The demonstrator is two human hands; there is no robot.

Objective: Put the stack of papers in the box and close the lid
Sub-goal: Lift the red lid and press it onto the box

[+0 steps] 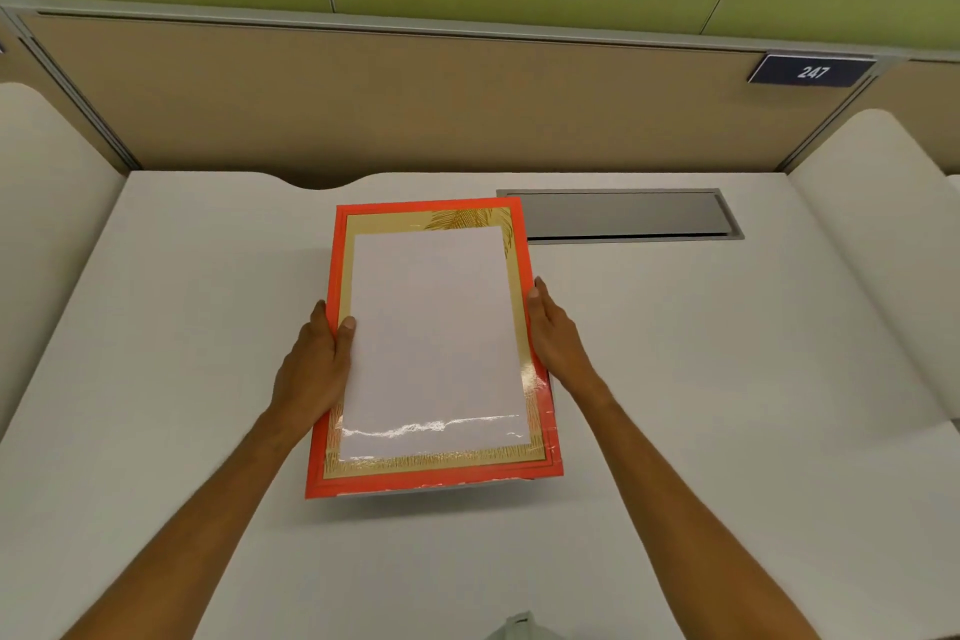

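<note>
A flat red box (332,379) with a gold inner border lies lengthwise in the middle of the white desk (675,379). Its near end seems slightly raised, with a shadow beneath. A white stack of papers (434,343) fills its middle. A glossy glare band crosses the papers' near end and the border. I cannot tell whether a clear lid covers them. My left hand (311,369) grips the box's left edge, thumb resting on the papers' left margin. My right hand (553,327) holds the right edge, fingers along the side.
A grey metal cable hatch (623,216) is set into the desk just behind and right of the box. Beige partition panels (415,104) close the back, with a sign reading 247 (811,71) at the upper right. White rounded dividers (872,250) flank both sides.
</note>
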